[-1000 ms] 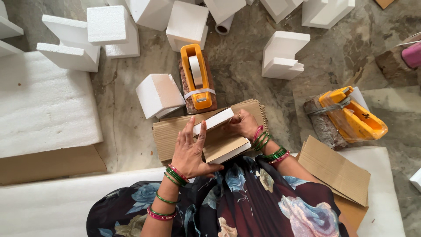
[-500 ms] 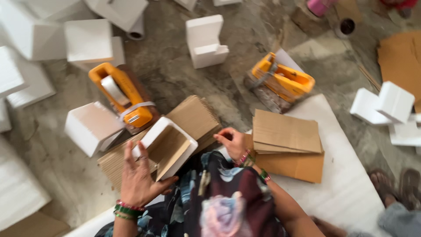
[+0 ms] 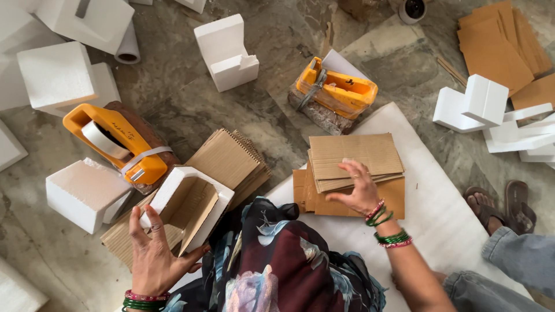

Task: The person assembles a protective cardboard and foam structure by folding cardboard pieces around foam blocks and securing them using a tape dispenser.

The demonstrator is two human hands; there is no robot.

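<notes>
Stone floor strewn with foam blocks | left hand (image 3: 155,254) grips foam tray (image 3: 191,203), cardboard lining inside, tilted open for fitting | right hand (image 3: 358,188), fingers spread, presses cardboard stack (image 3: 355,159) right of tray | tape dispenser (image 3: 118,141) left of tray

Cardboard-lined white foam tray (image 3: 193,202), tilted

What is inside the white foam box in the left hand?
A brown cardboard sheet stands slanted inside the white foam box, which the left hand holds. The sheet and the box walls hide anything behind it.
</notes>
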